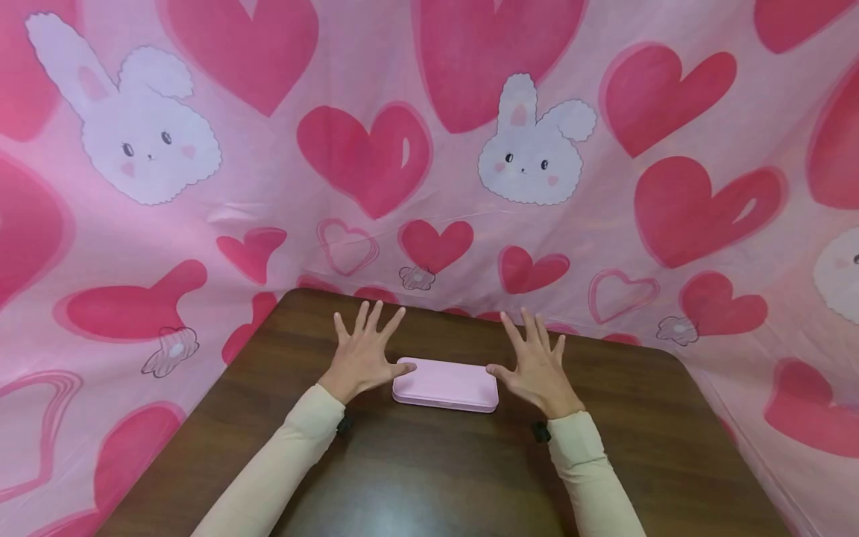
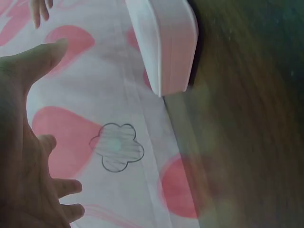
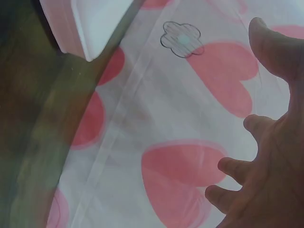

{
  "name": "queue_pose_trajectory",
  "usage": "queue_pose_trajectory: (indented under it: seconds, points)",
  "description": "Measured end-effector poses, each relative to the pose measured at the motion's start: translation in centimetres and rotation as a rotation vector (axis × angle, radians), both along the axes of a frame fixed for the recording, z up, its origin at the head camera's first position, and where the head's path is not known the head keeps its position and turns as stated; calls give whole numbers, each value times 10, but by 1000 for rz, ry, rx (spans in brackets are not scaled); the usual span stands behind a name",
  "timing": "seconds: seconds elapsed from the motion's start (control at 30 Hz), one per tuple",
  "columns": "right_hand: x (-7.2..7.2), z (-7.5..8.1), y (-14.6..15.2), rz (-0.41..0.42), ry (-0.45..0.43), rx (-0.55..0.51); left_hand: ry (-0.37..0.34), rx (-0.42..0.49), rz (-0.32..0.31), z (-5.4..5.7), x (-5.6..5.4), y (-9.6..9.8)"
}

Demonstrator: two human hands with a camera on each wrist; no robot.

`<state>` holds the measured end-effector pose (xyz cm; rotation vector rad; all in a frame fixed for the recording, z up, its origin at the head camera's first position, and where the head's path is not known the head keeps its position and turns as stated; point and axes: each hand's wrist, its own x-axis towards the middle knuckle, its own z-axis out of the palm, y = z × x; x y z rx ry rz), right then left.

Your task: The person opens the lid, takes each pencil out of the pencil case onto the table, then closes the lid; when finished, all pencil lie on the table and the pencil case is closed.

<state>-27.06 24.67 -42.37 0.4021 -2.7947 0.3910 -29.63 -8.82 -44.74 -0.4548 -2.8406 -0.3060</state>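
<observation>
A closed pink case (image 1: 446, 385), flat and rounded at the corners, lies on the brown table between the two hands. My left hand (image 1: 361, 356) is spread wide at its left side, thumb overlapping the case's left corner in the head view. On the other side my right hand (image 1: 539, 370) is also spread, its thumb over the right corner. In the left wrist view the case's end (image 2: 173, 47) stands apart from the left thumb. The right wrist view likewise shows a gap between the case (image 3: 80, 28) and the right thumb. Both hands hold nothing.
The wooden table (image 1: 416, 470) has rounded far corners. Behind and beside it hangs a pink cloth (image 1: 456, 186) printed with hearts and rabbit faces, close to the table's edges. A dark wrist device (image 1: 540, 432) sits at the right cuff, another (image 1: 345, 425) at the left.
</observation>
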Motion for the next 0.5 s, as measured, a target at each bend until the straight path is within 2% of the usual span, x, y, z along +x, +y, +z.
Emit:
queue_pose_trajectory:
  seconds: [0.3,0.5]
  points:
    - [-1,-8,-8,12,-40,-6,-68,62,-37,-5,2,7]
    - [-1,-13,-12,50,-37,-8,-92,43,-52,-9,3,11]
